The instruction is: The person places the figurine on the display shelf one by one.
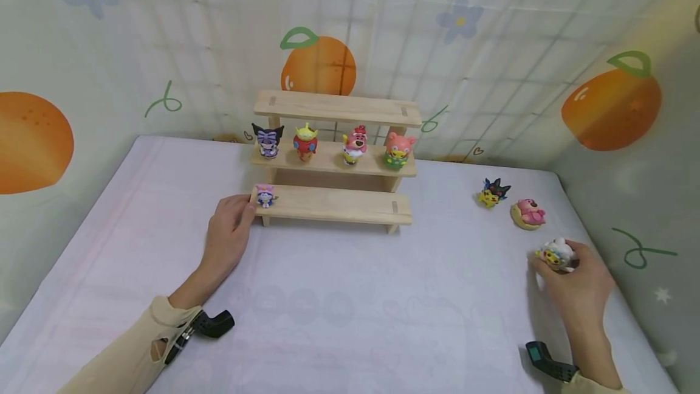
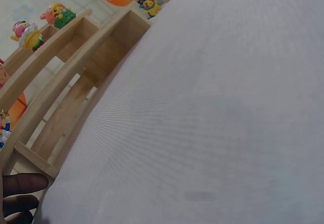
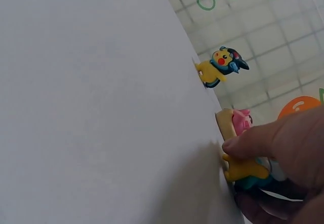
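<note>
gripping a half-hidden white figure point(image 1: 556, 253), right hand point(image 1: 576, 281); left hand point(image 1: 228, 233) relaxed by shelf point(image 1: 333, 204).

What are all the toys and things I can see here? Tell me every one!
Wooden shelf: one, pale wood, three steps, at the back of the table.
Middle-step toys: four; purple, red-green, pink-white, pink-green.
Small purple toy: one, bottom step, left end.
Yellow and black toy: one, on the table, right side.
Pink toy: one, on a tan base, beside it.
White and yellow toy: one, in the right hand.
Table cloth: one, white.
Left hand: rests by the shelf's bottom step.
Right hand: holds the white and yellow toy.
</note>
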A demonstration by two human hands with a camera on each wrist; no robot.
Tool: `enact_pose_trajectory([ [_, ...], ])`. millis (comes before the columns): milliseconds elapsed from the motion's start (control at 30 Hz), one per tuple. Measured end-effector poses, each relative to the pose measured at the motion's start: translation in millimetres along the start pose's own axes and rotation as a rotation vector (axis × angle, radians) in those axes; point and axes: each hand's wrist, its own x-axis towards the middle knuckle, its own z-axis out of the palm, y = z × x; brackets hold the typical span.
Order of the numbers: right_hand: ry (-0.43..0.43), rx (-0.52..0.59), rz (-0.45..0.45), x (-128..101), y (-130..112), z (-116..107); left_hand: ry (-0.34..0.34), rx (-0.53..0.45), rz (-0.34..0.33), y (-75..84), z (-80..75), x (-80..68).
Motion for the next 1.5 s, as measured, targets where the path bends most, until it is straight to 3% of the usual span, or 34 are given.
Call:
enact_pose_trajectory([
  [300, 0.026, 0.008, -0.048, -1.2, 4.0, 2.6, 0.002, 0.004, 0.003, -1.4, 0.0, -1.1],
  [533, 0.012, 0.024, -0.011, -0.2, 3.0, 2.6, 0.006, 0.002, 0.012, 0.7, -0.1, 0.5],
  [767, 0.038, 0.027, -0.039, -2.1, -0.7, 4.5, 0.002, 0.003, 0.004, 0.4, -0.1, 1.1],
  [1033, -0.032, 0.038, -0.017, -7.0, -9.9, 7.3, 0.000, -0.002, -0.006, 0.5, 0.1, 1.0],
  [1500, -0.013, 0.092, -0.163, -26.5, -32.2, 21.7, 0.002, -0.004, 0.003, 2.0, -0.2, 0.1],
])
